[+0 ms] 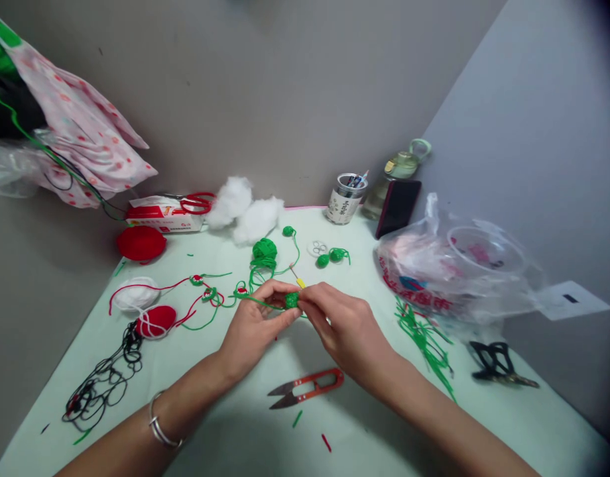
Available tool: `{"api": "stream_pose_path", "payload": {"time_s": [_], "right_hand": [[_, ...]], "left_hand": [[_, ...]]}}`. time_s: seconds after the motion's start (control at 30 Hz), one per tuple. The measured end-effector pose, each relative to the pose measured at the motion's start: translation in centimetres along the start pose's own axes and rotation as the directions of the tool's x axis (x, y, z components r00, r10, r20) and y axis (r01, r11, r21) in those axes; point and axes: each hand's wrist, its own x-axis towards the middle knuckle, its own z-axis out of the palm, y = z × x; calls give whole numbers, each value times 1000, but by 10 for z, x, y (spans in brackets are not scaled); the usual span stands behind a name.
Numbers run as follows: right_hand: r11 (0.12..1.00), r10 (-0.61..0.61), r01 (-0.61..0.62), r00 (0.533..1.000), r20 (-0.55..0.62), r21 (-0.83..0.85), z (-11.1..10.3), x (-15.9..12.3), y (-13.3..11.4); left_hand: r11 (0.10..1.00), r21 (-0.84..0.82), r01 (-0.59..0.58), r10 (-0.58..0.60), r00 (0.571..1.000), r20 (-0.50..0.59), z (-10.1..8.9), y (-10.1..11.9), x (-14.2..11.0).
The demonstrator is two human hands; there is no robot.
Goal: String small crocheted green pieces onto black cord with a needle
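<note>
A small green crocheted piece [292, 300] is pinched in my left hand [258, 321], with a green strand running over the fingers. My right hand [339, 318] is closed at the piece's right side, fingertips touching it. A crochet hook [300, 281] with a yellow grip lies at the right fingertips, its thin shaft pointing up and left; whether those fingers hold it I cannot tell. Just behind the hands sits a ball of green yarn [264, 254]. Orange-handled thread snips [307, 388] rest on the table in front of the hands.
To the left lie white yarn [136, 294], red yarn [156, 322], and tangled black cord [103, 384]. White stuffing [258, 218] and a pen can [345, 199] stand at the back. At right are a plastic bag [434, 265], cut green strands [427, 341] and a black hair clip [498, 364].
</note>
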Motion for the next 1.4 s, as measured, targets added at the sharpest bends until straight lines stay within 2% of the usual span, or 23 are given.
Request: {"api": "stream_pose_path", "payload": {"time_s": [0.07,0.13,0.17,0.23,0.3,0.33,0.4,0.5,0.63,0.67,0.73,0.83,0.9,0.97,1.03,1.4], "right_hand": [[999,-2,3,999,-32,35,-3,1,-2],[963,102,-86,994,-49,256,-10,5,-3],[901,172,-149,985,-22,407,-15,7,-4],[703,278,-271,956,97,657,-28,11,-3],[544,313,-316,936,161,777,-43,14,0],[508,333,-299,933,136,808,-50,15,3],[492,392,-221,920,12,842,-64,17,8],[496,456,-146,882,-114,856,-76,19,14],[506,448,-168,890,-91,846,-78,18,15],[541,429,-174,898,-92,823,-78,17,13],[671,355,-178,930,-100,720,-76,14,10],[910,149,-108,986,-72,401,-70,8,4],[987,1,7,999,-44,161,-64,6,2],[995,-104,104,994,-21,-7,-59,5,1],[985,-151,151,988,4,-88,-56,5,1],[960,-168,180,983,74,-213,-51,2,3]], "left_hand": [[1000,-11,19,-19,999,34,0,-1,1],[999,-24,49,-47,997,66,-1,-1,1],[997,-21,69,-67,995,80,-1,-1,2],[994,1,113,-113,988,105,-3,-2,2],[990,32,138,-142,981,129,-5,-3,2],[989,43,138,-143,980,140,-5,-3,2],[991,51,125,-132,978,163,-6,-3,1],[992,51,116,-125,965,230,-5,-3,2],[991,-5,134,-128,960,248,-6,-5,4],[990,-29,138,-128,964,231,-7,-5,5],[986,-62,153,-138,970,199,-9,-6,5],[981,-86,175,-157,970,185,-12,-5,5],[980,-112,164,-142,973,181,-13,-4,5],[980,-132,148,-124,977,172,-13,-2,6],[980,-135,143,-120,979,163,-13,0,6],[981,-117,153,-134,979,156,-13,5,4]]}}
